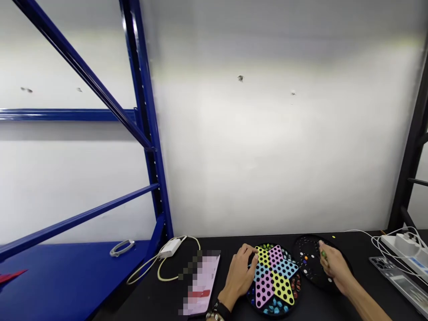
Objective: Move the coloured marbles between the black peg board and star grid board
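Behind the Chinese checkers board (pixel 272 270), a scuffed white wall (pixel 277 156) fills most of the view. Well to the board's left stands a blue steel shelving frame (pixel 150 125), with a blue shelf (pixel 60 281) at its foot; a dark metal post (pixel 401 191) stands well to the board's right. Under the board lies a black tabletop (pixel 147 298). The board itself shows a six-pointed star of yellow, pink and blue points inside a round black rim. Just to its right is a black round tray (pixel 314 278).

At the board's left edge is the left hand (pixel 241 269), fingers bent and a little apart, their tips at the star's upper left; whether it grips anything I cannot tell. The right hand (pixel 332 263), right of the board and over the tray, has thumb and fingers closed around something green (pixel 323 254), mostly hidden.

Farther right of the board are a white power strip (pixel 416 263) and a flat grey device (pixel 401 283). Left of it lie a partly pixelated phone (pixel 202 283) with a pinkish screen and a white adapter (pixel 170 248).

Smallest are the pieces: teal ones (pixel 276 306) at the board's near rim, red ones (pixel 295 287) along its right, and an orange one (pixel 306 258) in the tray to its right.
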